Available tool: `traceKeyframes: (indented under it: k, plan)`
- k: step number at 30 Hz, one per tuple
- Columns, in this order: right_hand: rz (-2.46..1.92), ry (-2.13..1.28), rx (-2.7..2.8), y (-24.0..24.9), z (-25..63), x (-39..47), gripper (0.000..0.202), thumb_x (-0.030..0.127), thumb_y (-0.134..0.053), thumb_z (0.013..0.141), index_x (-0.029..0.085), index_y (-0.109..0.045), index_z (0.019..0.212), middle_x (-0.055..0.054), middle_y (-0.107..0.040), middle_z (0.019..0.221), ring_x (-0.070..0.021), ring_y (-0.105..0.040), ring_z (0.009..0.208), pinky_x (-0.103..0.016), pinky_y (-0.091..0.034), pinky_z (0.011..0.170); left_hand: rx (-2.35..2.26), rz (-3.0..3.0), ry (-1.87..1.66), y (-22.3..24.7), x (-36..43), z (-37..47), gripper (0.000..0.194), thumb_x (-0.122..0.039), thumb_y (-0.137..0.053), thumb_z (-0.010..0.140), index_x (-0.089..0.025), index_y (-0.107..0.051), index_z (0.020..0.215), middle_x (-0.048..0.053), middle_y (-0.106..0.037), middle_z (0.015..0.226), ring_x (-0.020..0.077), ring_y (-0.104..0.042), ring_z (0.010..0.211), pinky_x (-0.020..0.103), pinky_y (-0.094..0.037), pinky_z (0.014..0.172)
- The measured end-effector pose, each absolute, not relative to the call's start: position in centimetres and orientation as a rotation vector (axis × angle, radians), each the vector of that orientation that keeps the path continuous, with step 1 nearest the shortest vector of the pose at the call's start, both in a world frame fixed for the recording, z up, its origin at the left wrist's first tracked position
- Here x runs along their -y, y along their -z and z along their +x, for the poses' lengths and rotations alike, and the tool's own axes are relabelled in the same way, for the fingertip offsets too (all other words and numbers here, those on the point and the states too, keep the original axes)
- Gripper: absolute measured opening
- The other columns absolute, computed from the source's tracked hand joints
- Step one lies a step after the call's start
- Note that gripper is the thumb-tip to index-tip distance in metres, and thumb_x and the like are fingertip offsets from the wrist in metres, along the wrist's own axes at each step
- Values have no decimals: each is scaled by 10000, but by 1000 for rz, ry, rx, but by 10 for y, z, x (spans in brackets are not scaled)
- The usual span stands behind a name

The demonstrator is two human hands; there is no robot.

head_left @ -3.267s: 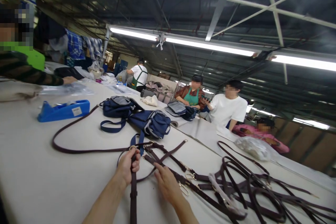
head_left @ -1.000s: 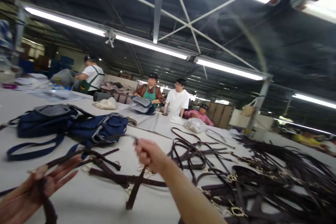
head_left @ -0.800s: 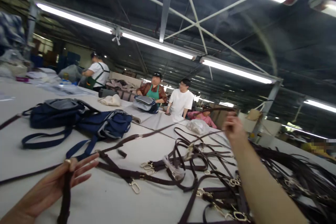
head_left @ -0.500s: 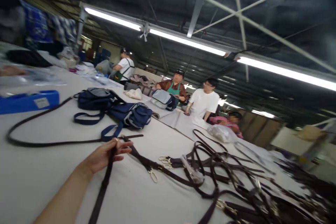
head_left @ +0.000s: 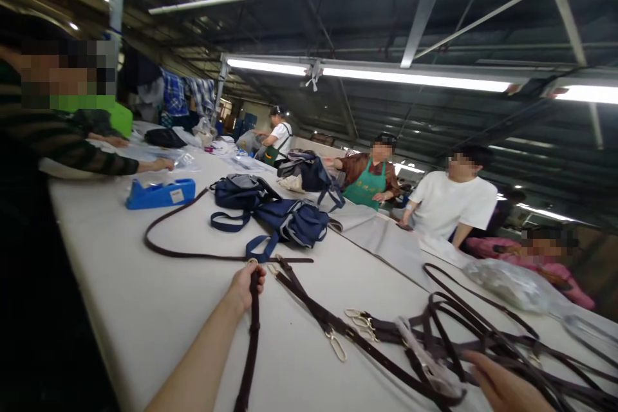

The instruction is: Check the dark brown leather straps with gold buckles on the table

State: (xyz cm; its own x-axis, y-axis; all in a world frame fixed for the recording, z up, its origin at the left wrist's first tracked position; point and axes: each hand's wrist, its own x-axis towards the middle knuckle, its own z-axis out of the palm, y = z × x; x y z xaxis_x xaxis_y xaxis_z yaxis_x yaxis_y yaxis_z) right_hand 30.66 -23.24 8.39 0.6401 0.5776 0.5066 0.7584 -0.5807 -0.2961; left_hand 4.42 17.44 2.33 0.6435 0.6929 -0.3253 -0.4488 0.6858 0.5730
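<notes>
on table [head_left: 145, 309], left hand [head_left: 247, 283] still holds strap [head_left: 251, 341]

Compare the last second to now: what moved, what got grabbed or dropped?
The right hand, raised a second ago gripping a strap, has come down and rests low on the strap pile, its grip not visible. The left hand still holds the ringed end of the dark strap on the table. The navy bags stayed put.
</notes>
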Motion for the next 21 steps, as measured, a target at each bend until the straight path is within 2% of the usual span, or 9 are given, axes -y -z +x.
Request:
traceKeyframes:
  k: [2,4,9,17,21]
  plan:
    - [-2400,129,1268,-70,281,182,179,372,-527,798,308,-691,831,-75,-750,908,-267,-695,879,-400,-527,801,-618,510,-688,-24,-169,48,258,-186,-445,935,-138,-491,686,5,-546,530,65,-466,375,139,-310,341]
    - [-2429,-47,1522,-59,242,126,299,343,-379,908,287,-661,827,-51,-724,828,-243,-676,819,-379,-499,767,-654,538,-695,-25,-167,50,241,-177,-454,927,-134,-502,695,5,-548,529,68,-466,380,146,-310,348]
    - [-2410,55,1728,-49,178,21,327,183,-330,949,237,-652,959,-55,-685,964,-212,-645,915,-309,-455,789,-711,541,-746,-26,-170,52,271,-197,-413,944,-142,-486,688,-16,-520,512,58,-437,373,152,-294,361]
    - [-2356,157,1863,-42,188,-97,387,115,-299,957,208,-667,1033,-77,-709,1037,-199,-643,993,-279,-446,863,-751,452,-915,-24,-170,56,247,-222,-420,914,-151,-481,686,-40,-491,507,45,-394,366,160,-253,380]
    - [-2385,187,2008,-26,175,-146,382,69,-351,906,140,-642,1143,-158,-658,1208,-278,-580,1156,-352,-466,908,-786,365,-1084,-19,-178,56,246,-287,-401,900,-165,-468,697,-55,-469,515,41,-376,375,165,-248,390]
